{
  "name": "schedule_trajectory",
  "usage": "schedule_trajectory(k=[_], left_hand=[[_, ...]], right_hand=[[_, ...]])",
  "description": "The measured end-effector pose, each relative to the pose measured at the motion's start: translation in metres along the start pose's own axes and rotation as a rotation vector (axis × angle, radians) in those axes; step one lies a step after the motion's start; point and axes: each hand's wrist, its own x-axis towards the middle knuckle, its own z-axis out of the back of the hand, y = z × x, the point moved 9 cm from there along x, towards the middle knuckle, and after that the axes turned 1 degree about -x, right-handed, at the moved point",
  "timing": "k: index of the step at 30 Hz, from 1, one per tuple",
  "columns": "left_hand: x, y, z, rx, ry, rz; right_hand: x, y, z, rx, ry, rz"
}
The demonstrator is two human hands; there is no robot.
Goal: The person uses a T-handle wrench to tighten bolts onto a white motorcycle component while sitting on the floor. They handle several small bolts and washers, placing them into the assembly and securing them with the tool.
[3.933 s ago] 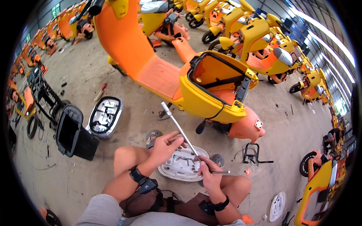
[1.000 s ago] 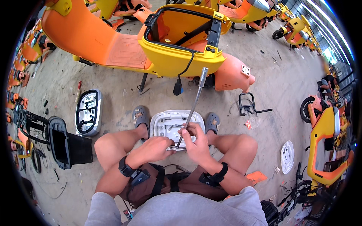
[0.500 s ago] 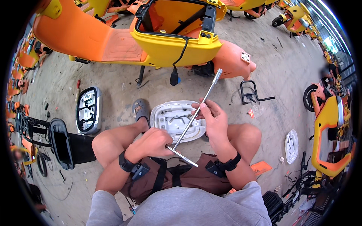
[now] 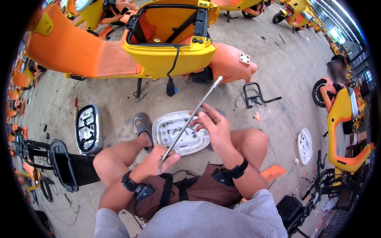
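I sit on the concrete floor with bent knees. Both hands hold a long thin metal rod (image 4: 190,119) that slants from lower left to upper right. My left hand (image 4: 156,160) grips its lower end. My right hand (image 4: 210,123) pinches it near the middle. Under the rod, between my feet, lies a white plastic panel (image 4: 178,137) with its ribbed inner side up. An orange and yellow scooter body (image 4: 158,51) with its seat removed stands just beyond.
A grey-rimmed panel (image 4: 87,129) lies at left beside a black seat part (image 4: 65,164). A black metal bracket (image 4: 256,97) and a white cover (image 4: 304,144) lie at right. More orange and yellow scooters (image 4: 341,111) surround the spot; a person stands at the far right.
The rod has been lifted off the white panel and turned into a slant between both hands. My view has tilted down and closer to my lap.
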Motion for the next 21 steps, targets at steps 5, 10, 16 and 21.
schedule_trajectory(k=[5,10,16,21], left_hand=[[0.000,-0.005,-0.011,0.006,-0.063,-0.054],[-0.007,0.018,-0.018,-0.168,-0.230,0.074],[0.001,-0.008,-0.022,-0.173,-0.325,0.030],[0.009,-0.044,-0.018,-0.175,-0.335,-0.139]], right_hand=[[-0.002,0.004,-0.018,-0.023,0.140,0.049],[0.000,-0.002,-0.023,0.090,0.230,0.094],[-0.008,0.012,-0.015,-0.436,-0.047,0.381],[-0.039,0.048,-0.045,-0.940,-0.046,0.812]])
